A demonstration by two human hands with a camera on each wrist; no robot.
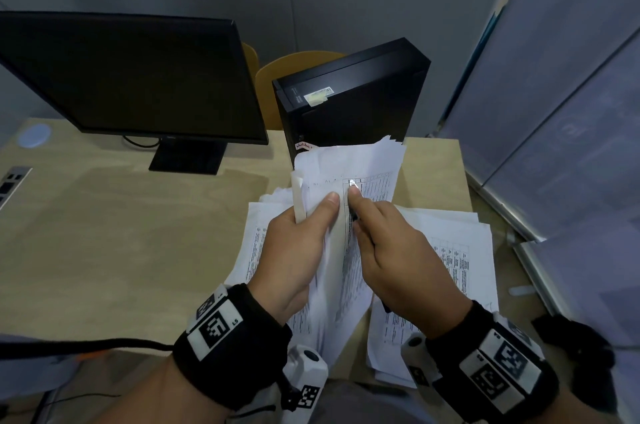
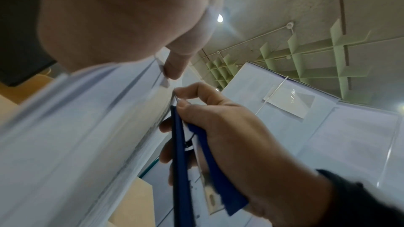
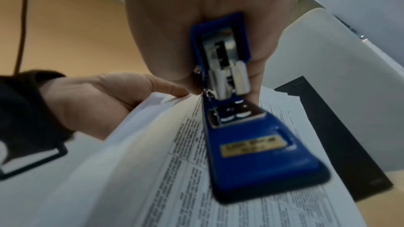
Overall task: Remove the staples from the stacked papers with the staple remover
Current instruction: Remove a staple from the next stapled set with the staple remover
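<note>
One left hand [image 1: 294,250]: its grip is closed round a folded sheaf of printed papers [image 1: 346,216], thumb on the near face, fingers behind, holding the sheaf raised above the surface [image 1: 138,233]. The same hand shows in the right wrist view [image 3: 98,103], at the sheaf's left edge.

One right hand [image 1: 391,250]: its grip holds one blue staple remover [image 3: 240,135], thumb and forefinger pinched near the metal tip. In the head view the bright metal tip [image 1: 352,184] lies against the upper part of the held page, just beside the left thumb; the blue body is mostly hidden under the hand. The left wrist view shows the two blue handles [image 2: 186,170] running down through the palm, tip at the paper's edge. Whether a staple sits under the tip cannot be told.

One loose spread of further printed sheets [image 1: 460,250] lies flat on the surface beneath both hands; the number of sheets cannot be counted.

One dark monitor [image 1: 131,77] on its stand, at the far left of the surface. One black computer case [image 1: 346,105], upright, directly behind the raised sheaf. Two wrist bands with square printed markers, one per wrist [image 1: 221,323] [image 1: 502,364]. One black cable [image 1: 86,344] running in from the left to the left wrist. One light wooden surface carrying all of it.
</note>
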